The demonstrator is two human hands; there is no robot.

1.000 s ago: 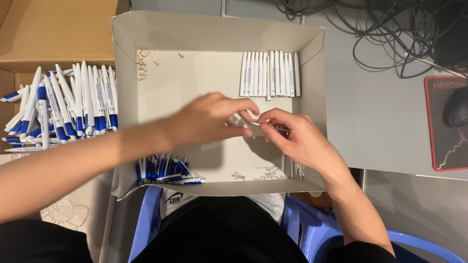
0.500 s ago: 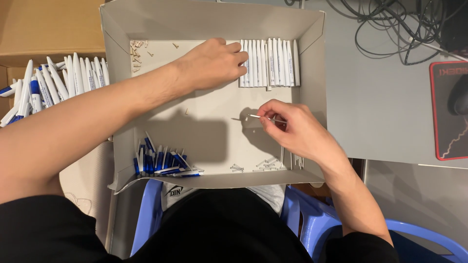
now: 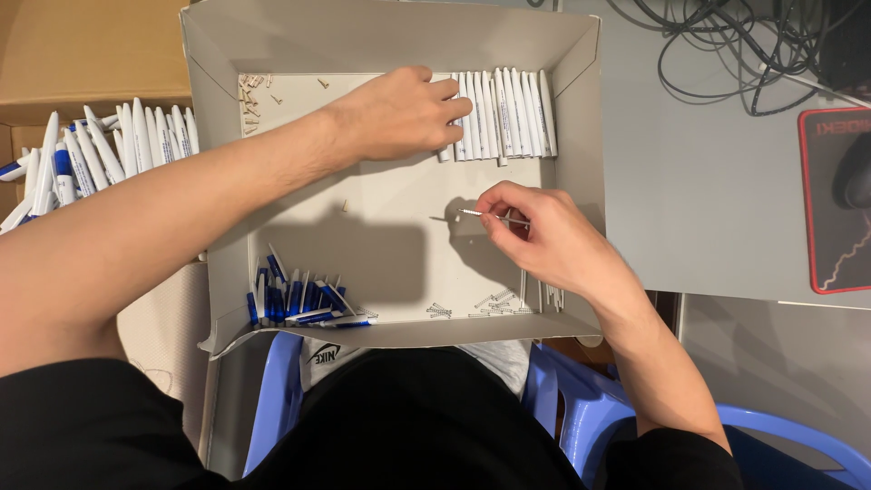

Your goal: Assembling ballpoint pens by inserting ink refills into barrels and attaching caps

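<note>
From the head camera I see my left hand (image 3: pixel 399 113) reaching across the shallow white cardboard tray (image 3: pixel 581 54) to the row of white pen barrels (image 3: pixel 508 113) lined up against its far wall. The fingers curl over the left end of that row and touch it; I cannot tell whether they have closed on one barrel. About ten barrels show to the right of the hand (those under the fingers are hidden).

My right hand (image 3: pixel 544 240) hovers over the tray's middle right, thumb and forefinger pinching one thin ink refill (image 3: pixel 481 215), its tip pointing left.

Along the near wall lies a heap of blue and white pen parts (image 3: pixel 299 299), too tangled to count, and to its right a scatter of small metal springs (image 3: pixel 485 304). In the far left corner sit a few tiny beige bits (image 3: pixel 254 88). Outside the tray, on the left, a brown box holds a pile of assembled blue and white pens (image 3: pixel 100 150), well over a dozen.
</note>
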